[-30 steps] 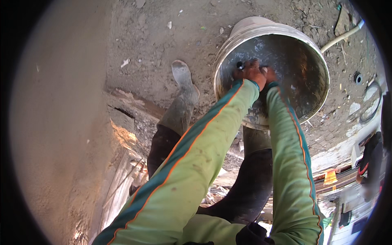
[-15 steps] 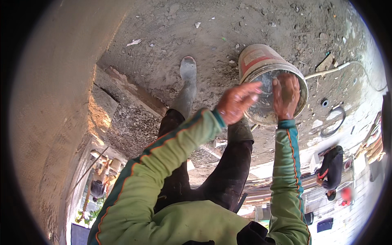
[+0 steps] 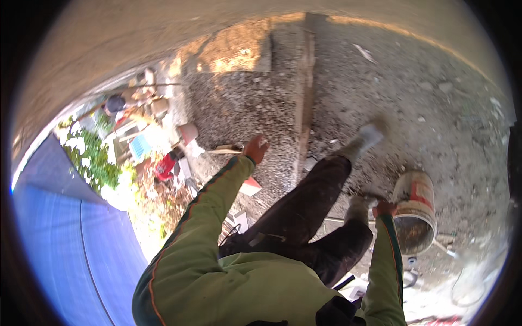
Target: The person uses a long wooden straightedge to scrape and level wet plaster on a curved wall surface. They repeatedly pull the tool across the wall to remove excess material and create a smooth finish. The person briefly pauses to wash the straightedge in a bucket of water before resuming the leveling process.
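My left hand (image 3: 255,149) is held out over gravelly ground, its fingers partly spread with nothing in them. A worn white bucket (image 3: 403,190) with a red patch is on the dirt at my right, its mouth facing me and its inside grey and dirty. Beside the bucket's rim is my right hand (image 3: 385,208), small and blurred. I cannot make out whether it grips the rim or only touches it. Both arms wear green sleeves.
A long wooden board (image 3: 305,98) lies on the ground ahead. A plastered wall (image 3: 228,24) curves along the far side. A blue sheet (image 3: 76,239) hangs at the left, near a person in red (image 3: 165,167). A pale hose (image 3: 446,249) runs beside the bucket.
My view has swung left, bringing in the blue sheet. Both hands have come away from the bucket's mouth: the left is off to the left, the right beside the rim.
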`<action>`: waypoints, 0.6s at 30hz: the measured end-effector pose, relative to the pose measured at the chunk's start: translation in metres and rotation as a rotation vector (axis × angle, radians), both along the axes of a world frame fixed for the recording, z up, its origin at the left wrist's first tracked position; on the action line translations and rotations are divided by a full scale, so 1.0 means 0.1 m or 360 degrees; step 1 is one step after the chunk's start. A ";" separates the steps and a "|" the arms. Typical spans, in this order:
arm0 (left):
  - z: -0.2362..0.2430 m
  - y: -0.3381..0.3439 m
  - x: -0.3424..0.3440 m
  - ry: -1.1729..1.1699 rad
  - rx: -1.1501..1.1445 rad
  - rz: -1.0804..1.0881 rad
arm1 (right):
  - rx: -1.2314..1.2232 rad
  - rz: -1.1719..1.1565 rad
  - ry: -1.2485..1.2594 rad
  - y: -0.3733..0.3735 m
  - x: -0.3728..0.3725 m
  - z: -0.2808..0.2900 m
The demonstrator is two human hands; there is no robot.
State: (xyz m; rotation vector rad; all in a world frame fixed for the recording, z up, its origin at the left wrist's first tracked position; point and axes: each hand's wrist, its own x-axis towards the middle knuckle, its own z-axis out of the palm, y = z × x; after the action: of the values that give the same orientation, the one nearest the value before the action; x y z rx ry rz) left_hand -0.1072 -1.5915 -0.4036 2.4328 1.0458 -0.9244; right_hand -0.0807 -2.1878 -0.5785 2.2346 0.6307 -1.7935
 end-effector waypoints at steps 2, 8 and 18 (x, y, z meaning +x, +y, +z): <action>0.25 0.04 -0.58 0.0102 -0.0005 0.0399 | 0.0258 0.0055 -0.0128 -0.03 -0.04 0.33; 0.91 -0.67 -2.37 0.0243 -0.0091 0.0604 | 0.0715 0.0243 -0.0810 -0.39 -0.06 1.07; 1.53 -2.27 -4.67 0.0164 -0.0261 0.1497 | 0.0454 -0.0905 -0.0338 -2.28 -0.90 1.49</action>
State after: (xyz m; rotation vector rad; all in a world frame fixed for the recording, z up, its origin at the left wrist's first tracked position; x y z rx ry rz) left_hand -0.5745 -1.8188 -0.2507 1.4612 1.8061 -0.7368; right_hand -0.1711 -2.4158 -0.4298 2.9821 0.2268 -1.7284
